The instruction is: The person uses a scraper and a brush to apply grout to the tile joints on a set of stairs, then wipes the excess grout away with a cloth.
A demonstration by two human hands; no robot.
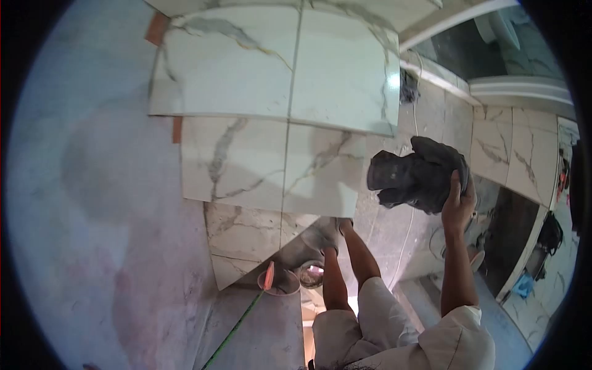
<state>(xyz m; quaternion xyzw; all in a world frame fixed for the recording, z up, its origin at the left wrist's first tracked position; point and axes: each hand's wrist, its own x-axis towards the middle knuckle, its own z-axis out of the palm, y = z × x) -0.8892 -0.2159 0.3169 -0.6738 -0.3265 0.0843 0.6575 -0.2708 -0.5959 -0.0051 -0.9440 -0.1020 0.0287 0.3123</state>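
My right hand point(459, 200) is closed around a bunched dark grey cloth point(416, 176), with the thumb lying over its near edge. The cloth hangs out to the left of the hand, beside white marble-patterned stair treads point(345, 68). It is folded, so its exact kind cannot be told. My left hand does not show.
A bucket point(287, 291) and a round container point(311, 274) stand near my feet point(333, 234). A green pole point(237, 327) with an orange end point(269, 275) leans at the bucket. A pale cable point(412, 237) crosses the floor. A plain wall point(92, 185) flanks the stairs.
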